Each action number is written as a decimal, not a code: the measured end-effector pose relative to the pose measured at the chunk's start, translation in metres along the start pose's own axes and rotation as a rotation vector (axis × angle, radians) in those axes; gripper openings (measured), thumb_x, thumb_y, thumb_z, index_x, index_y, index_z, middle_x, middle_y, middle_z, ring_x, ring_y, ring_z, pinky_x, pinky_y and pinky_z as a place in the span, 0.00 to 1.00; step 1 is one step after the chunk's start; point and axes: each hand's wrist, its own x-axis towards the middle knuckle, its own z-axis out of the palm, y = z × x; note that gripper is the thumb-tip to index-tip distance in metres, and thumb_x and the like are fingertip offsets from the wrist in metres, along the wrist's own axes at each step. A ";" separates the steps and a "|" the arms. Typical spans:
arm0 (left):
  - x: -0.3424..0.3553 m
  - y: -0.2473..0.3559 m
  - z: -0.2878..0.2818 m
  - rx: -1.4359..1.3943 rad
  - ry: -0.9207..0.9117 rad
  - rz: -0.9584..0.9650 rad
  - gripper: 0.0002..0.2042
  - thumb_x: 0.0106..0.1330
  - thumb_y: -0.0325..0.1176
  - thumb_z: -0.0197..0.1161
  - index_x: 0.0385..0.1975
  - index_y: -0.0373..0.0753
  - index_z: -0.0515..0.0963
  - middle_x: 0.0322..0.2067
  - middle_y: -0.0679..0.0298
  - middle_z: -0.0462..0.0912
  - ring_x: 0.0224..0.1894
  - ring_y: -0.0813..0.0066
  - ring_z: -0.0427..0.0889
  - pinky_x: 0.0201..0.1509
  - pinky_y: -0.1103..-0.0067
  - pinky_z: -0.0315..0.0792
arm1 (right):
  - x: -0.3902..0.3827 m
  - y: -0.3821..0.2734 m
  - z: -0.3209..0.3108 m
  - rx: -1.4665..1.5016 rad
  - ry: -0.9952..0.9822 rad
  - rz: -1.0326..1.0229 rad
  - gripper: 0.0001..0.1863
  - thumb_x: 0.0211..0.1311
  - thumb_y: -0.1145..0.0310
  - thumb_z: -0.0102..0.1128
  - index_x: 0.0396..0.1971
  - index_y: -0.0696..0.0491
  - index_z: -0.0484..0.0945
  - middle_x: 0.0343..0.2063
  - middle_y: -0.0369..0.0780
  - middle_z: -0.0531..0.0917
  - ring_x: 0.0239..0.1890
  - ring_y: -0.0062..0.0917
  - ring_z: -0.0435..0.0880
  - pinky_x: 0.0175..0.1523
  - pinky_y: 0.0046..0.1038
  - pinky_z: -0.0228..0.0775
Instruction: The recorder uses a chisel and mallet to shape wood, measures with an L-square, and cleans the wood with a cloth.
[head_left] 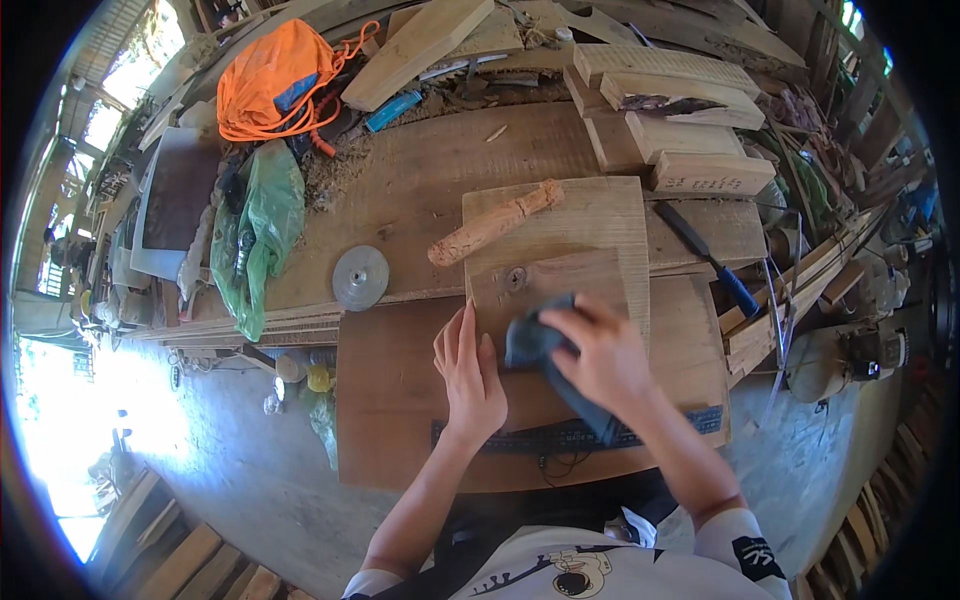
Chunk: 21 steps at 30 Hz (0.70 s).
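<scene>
A small brown board (pixel 580 272) with a dark knot lies on a larger pale board (pixel 620 210). At its near left corner, my left hand (pixel 470 375) touches the edge with fingers stretched out and thumb apart. My right hand (pixel 605 358), slightly blurred, grips a dark blue-green cloth (pixel 530 342) against the near part of the brown board. One end of the cloth trails toward me. Beyond the brown board, a rough reddish stick-like piece (pixel 495 222) rests across the pale board's left edge.
A grey metal disc (pixel 360 278) lies to the left. Green plastic (pixel 270 225) and an orange bag (pixel 275 80) sit farther left. A blue-handled file-like tool (pixel 735 290) and stacked wood blocks (pixel 700 130) are on the right. A dark printed strip (pixel 510 437) lies along the near edge.
</scene>
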 end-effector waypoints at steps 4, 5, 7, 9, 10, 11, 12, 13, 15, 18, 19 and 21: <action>-0.004 -0.005 0.001 -0.008 0.035 0.063 0.27 0.79 0.26 0.49 0.77 0.34 0.60 0.70 0.47 0.68 0.69 0.44 0.66 0.73 0.55 0.57 | 0.064 0.038 -0.017 -0.114 0.161 0.094 0.18 0.54 0.67 0.75 0.47 0.49 0.85 0.43 0.46 0.85 0.39 0.43 0.89 0.43 0.42 0.83; -0.005 -0.006 0.003 -0.016 0.042 0.068 0.27 0.79 0.26 0.49 0.77 0.34 0.61 0.70 0.47 0.68 0.69 0.43 0.66 0.73 0.55 0.57 | 0.070 0.038 -0.017 -0.172 0.215 0.151 0.19 0.54 0.66 0.76 0.47 0.48 0.84 0.42 0.45 0.85 0.37 0.42 0.89 0.40 0.41 0.84; -0.006 -0.007 0.004 -0.022 0.048 0.066 0.27 0.78 0.25 0.49 0.76 0.33 0.62 0.70 0.47 0.68 0.69 0.43 0.66 0.73 0.55 0.57 | 0.066 0.024 -0.003 -0.163 0.162 -0.013 0.19 0.54 0.66 0.76 0.47 0.49 0.84 0.42 0.44 0.84 0.36 0.42 0.89 0.39 0.40 0.84; -0.006 -0.009 0.005 -0.022 0.055 0.059 0.26 0.78 0.26 0.49 0.76 0.33 0.63 0.70 0.47 0.69 0.69 0.42 0.66 0.73 0.55 0.57 | 0.050 0.003 0.016 -0.122 0.083 -0.152 0.20 0.55 0.65 0.75 0.48 0.49 0.83 0.41 0.43 0.84 0.35 0.41 0.89 0.39 0.38 0.84; -0.006 -0.010 0.005 -0.017 0.057 0.074 0.27 0.77 0.26 0.49 0.76 0.33 0.63 0.69 0.47 0.69 0.69 0.42 0.66 0.73 0.55 0.57 | 0.042 -0.005 0.023 -0.077 0.027 -0.234 0.20 0.55 0.65 0.75 0.48 0.49 0.83 0.41 0.43 0.84 0.35 0.40 0.89 0.39 0.38 0.84; -0.005 -0.011 0.004 -0.013 0.058 0.090 0.27 0.77 0.26 0.49 0.76 0.33 0.63 0.69 0.47 0.69 0.69 0.42 0.66 0.73 0.55 0.57 | 0.039 -0.009 0.027 -0.017 -0.054 -0.336 0.20 0.55 0.65 0.75 0.48 0.49 0.83 0.41 0.42 0.84 0.34 0.40 0.89 0.39 0.37 0.84; -0.005 -0.011 0.004 -0.032 0.080 0.126 0.27 0.77 0.26 0.50 0.76 0.33 0.63 0.69 0.47 0.70 0.69 0.42 0.67 0.73 0.55 0.57 | 0.041 -0.006 0.027 -0.052 -0.046 -0.339 0.20 0.54 0.64 0.76 0.48 0.49 0.84 0.40 0.41 0.83 0.34 0.38 0.89 0.39 0.35 0.84; -0.005 -0.011 0.003 -0.008 0.052 0.084 0.27 0.77 0.26 0.50 0.76 0.33 0.63 0.69 0.47 0.70 0.68 0.42 0.67 0.73 0.55 0.57 | 0.044 -0.002 0.026 -0.069 0.036 -0.271 0.19 0.54 0.64 0.75 0.47 0.49 0.84 0.40 0.41 0.83 0.34 0.39 0.89 0.39 0.36 0.84; -0.006 -0.010 0.004 -0.011 0.051 0.040 0.27 0.76 0.26 0.50 0.76 0.34 0.63 0.68 0.47 0.70 0.68 0.42 0.67 0.72 0.54 0.57 | 0.059 0.014 0.018 -0.083 0.170 -0.192 0.18 0.55 0.64 0.75 0.45 0.49 0.85 0.40 0.41 0.83 0.34 0.39 0.89 0.39 0.36 0.84; -0.008 -0.009 0.006 -0.019 0.069 0.035 0.28 0.75 0.25 0.50 0.75 0.34 0.63 0.67 0.47 0.71 0.68 0.42 0.67 0.71 0.54 0.58 | 0.064 0.015 0.019 -0.159 0.206 -0.043 0.17 0.55 0.64 0.76 0.45 0.50 0.85 0.41 0.42 0.83 0.35 0.41 0.89 0.39 0.39 0.84; -0.008 -0.009 0.006 -0.021 0.065 0.023 0.28 0.74 0.25 0.50 0.75 0.33 0.63 0.67 0.47 0.71 0.68 0.42 0.67 0.71 0.54 0.58 | 0.060 0.011 0.022 -0.171 0.179 -0.011 0.17 0.55 0.64 0.76 0.45 0.50 0.85 0.42 0.42 0.83 0.35 0.41 0.89 0.39 0.39 0.84; -0.009 -0.010 0.006 0.005 0.080 0.056 0.29 0.72 0.23 0.51 0.75 0.34 0.64 0.67 0.47 0.71 0.68 0.42 0.67 0.71 0.54 0.58 | 0.041 -0.006 0.031 -0.099 0.098 -0.164 0.21 0.52 0.64 0.78 0.47 0.49 0.84 0.42 0.41 0.81 0.37 0.39 0.88 0.42 0.38 0.83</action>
